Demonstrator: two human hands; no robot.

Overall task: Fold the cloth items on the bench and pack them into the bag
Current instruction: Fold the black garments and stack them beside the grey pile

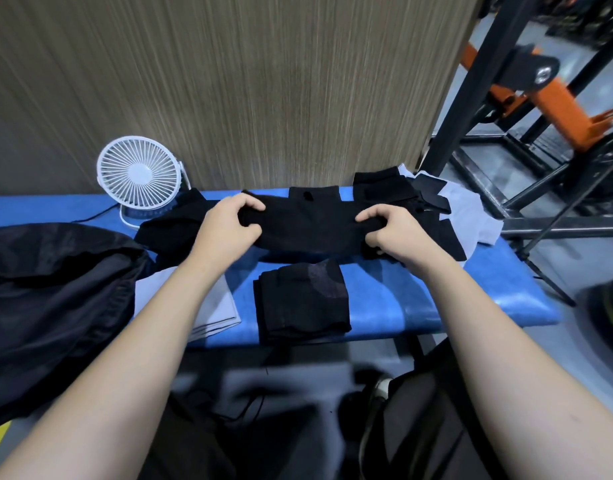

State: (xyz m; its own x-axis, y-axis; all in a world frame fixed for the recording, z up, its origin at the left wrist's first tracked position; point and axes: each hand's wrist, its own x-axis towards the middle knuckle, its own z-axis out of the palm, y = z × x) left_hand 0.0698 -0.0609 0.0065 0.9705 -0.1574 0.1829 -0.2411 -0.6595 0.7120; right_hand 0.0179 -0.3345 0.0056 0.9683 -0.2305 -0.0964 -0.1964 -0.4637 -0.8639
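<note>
Both grips, left hand (229, 225) and right hand (390, 233), pinching a black fabric garment (312, 226) above the blue padded tabletop (378, 306), its far edge partly hidden.

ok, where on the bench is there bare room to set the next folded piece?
Bare blue bench lies right of the folded black stack, out to the rounded end. A narrow strip runs between that stack and the grey cloth. Crowded: back right pile, the bag at left, and the fan.

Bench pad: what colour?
Blue. The bench pad shows best in the head view, bare between the folded black stack and the right forearm.
</note>
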